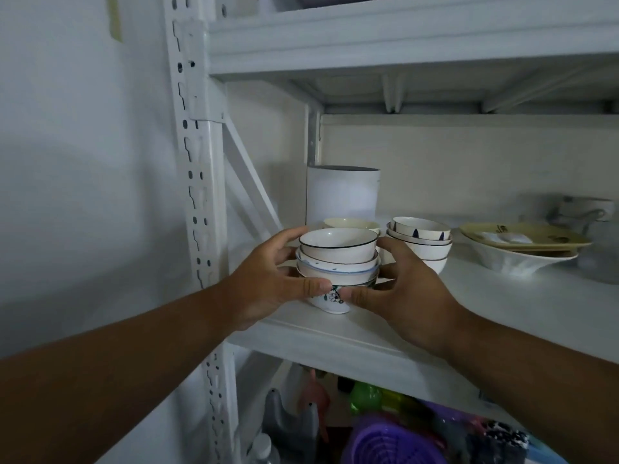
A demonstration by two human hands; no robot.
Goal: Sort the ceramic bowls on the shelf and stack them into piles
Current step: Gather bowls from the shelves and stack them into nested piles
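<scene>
Both hands clasp 1 pile of bowls (338, 262) from opposite sides; the left hand (268, 283) wraps its fingers round the pile's left flank with the thumb pressed low on the front; the right hand (398, 289) mirrors it, thumb meeting the other near the base bowl with a dark floral mark; held this way, I judge, so the nested bowls cannot slide apart. The pile sits at the front edge of the white shelf (502, 313), its foot seemingly touching the board; whether it bears weight there I cannot tell. Just behind the grip peeks a cream bowl (351, 224); behind that stands a white cylinder (343, 195). Just right of the right hand's fingers, a second pile (420, 242) with dark-marked rims stands apart; probably a sorted group. Further right, well away from the grip, shallow yellow-rimmed dishes (526, 242) rest in a wide white bowl; beyond them something pale and blurred.
</scene>
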